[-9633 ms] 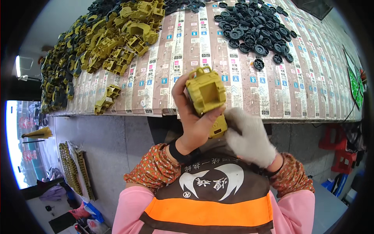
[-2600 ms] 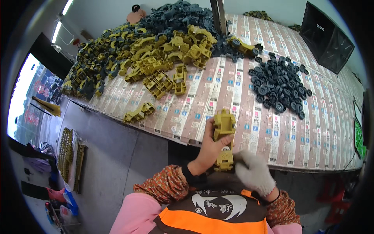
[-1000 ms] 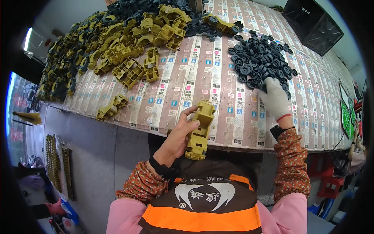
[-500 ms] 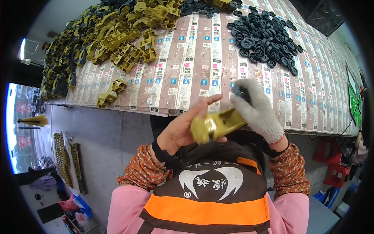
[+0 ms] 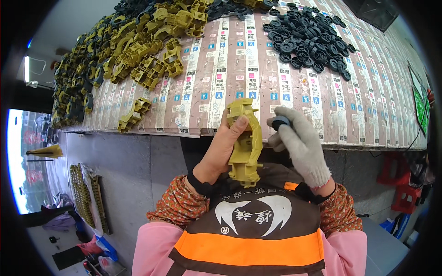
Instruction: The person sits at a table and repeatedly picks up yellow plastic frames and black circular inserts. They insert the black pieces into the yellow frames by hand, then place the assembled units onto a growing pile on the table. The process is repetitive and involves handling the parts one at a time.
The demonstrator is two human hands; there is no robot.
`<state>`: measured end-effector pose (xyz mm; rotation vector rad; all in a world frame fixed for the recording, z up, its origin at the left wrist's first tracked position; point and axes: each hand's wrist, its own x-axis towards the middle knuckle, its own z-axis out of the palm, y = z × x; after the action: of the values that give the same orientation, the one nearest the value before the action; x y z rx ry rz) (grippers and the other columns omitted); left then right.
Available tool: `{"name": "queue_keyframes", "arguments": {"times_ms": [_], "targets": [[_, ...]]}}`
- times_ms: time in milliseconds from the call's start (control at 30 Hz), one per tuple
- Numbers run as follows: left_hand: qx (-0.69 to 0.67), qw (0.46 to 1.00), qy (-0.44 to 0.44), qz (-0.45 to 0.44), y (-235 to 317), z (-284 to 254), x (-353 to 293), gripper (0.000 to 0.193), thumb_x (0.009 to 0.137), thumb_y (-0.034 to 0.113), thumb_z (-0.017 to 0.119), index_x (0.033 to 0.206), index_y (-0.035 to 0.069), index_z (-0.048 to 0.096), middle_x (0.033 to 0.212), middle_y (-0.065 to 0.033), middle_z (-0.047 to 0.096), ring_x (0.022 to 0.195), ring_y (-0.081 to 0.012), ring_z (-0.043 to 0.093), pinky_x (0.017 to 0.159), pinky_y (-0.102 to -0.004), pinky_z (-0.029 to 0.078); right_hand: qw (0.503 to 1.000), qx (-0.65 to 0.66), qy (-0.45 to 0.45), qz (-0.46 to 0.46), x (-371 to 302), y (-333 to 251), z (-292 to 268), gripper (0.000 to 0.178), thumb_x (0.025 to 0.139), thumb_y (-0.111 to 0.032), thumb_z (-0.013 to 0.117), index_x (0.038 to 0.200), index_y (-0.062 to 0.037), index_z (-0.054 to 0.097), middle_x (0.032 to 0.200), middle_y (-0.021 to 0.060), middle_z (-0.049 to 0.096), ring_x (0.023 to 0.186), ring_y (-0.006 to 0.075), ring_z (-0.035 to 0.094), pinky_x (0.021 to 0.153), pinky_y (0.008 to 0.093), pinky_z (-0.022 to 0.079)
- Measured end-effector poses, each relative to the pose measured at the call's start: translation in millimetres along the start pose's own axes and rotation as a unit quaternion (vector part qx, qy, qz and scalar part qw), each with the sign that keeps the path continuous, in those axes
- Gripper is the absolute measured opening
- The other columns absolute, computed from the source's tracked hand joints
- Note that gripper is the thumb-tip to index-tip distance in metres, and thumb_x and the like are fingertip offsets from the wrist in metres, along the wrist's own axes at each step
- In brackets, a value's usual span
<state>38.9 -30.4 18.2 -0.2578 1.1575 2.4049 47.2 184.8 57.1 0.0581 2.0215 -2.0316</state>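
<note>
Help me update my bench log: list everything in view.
Held shell: one, yellow, in the left hand
Held wheel: one, dark, in the right hand
Wheel pile: many, dark, table's upper right
Parts heap: many, yellow and dark, table's upper left
Loose shell: one, yellow, near table's front edge, left
Table: one, striped brown and white, upper half
Box-like thing: one, black, top right
Panel: one, green, far right
Plastic items: at least two, red, right, below tabletop
Lamp: at least one, white, upper left
Bundle: one, yellowish, left, below tabletop
Clutter: uncounted, mixed colours, lower left
Apron: one, dark with orange band, on the person
Hands: two, left bare, right off-white gloved, centre
</note>
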Motion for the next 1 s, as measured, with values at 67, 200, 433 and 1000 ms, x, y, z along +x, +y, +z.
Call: {"name": "queue_keyframes", "arguments": {"times_ms": [67, 200, 433, 1000], "targets": [[0.017, 1.0, -0.002, -0.002, 0, 7, -6, 0.068, 0.103, 0.034, 0.072, 0.156, 0.016, 0.034, 0.123, -0.0059, 0.061, 0.105, -0.0162, 0.068, 0.083, -0.0336, 0.062, 1.0, 0.03, 0.001, 0.007, 3, -1, -2, 0.037, 0.107, -0.008, 0.054, 0.143, 0.0008, 0.055, 0.105, 0.0136, 0.072, 0.086, 0.0152, 0.073, 0.074, 0.0287, 0.059], [0.101, 0.994, -0.02, 0.046, -11, 13, -9, 0.073, 0.104, 0.033, 0.072, 0.161, 0.016, 0.028, 0.135, -0.0064, 0.056, 0.115, -0.0156, 0.061, 0.098, -0.0334, 0.055, 0.994, -0.066, 0.034, -0.079, 11, 12, 5, 0.032, 0.106, -0.009, 0.057, 0.137, 0.0012, 0.06, 0.105, 0.0123, 0.074, 0.09, 0.0172, 0.075, 0.078, 0.031, 0.058], [0.185, 0.977, -0.034, 0.101, -20, 16, -7, 0.074, 0.104, 0.025, 0.072, 0.16, 0.017, 0.025, 0.137, -0.0072, 0.053, 0.12, -0.0152, 0.056, 0.103, -0.0331, 0.05, 0.985, -0.125, 0.044, -0.113, 8, 18, 7, 0.031, 0.104, -0.008, 0.058, 0.134, 0.0004, 0.062, 0.113, 0.0164, 0.072, 0.105, 0.0229, 0.071, 0.092, 0.0362, 0.055], [0.39, 0.899, -0.061, 0.192, -33, 7, -6, 0.083, 0.101, 0.024, 0.076, 0.16, 0.012, 0.019, 0.138, -0.0121, 0.049, 0.124, -0.0215, 0.055, 0.108, -0.0373, 0.047, 0.958, -0.231, 0.027, -0.166, -3, 31, 2, 0.049, 0.094, -0.003, 0.057, 0.142, 0.0039, 0.055, 0.116, 0.0317, 0.069, 0.109, 0.0465, 0.07, 0.094, 0.0474, 0.055]]}}
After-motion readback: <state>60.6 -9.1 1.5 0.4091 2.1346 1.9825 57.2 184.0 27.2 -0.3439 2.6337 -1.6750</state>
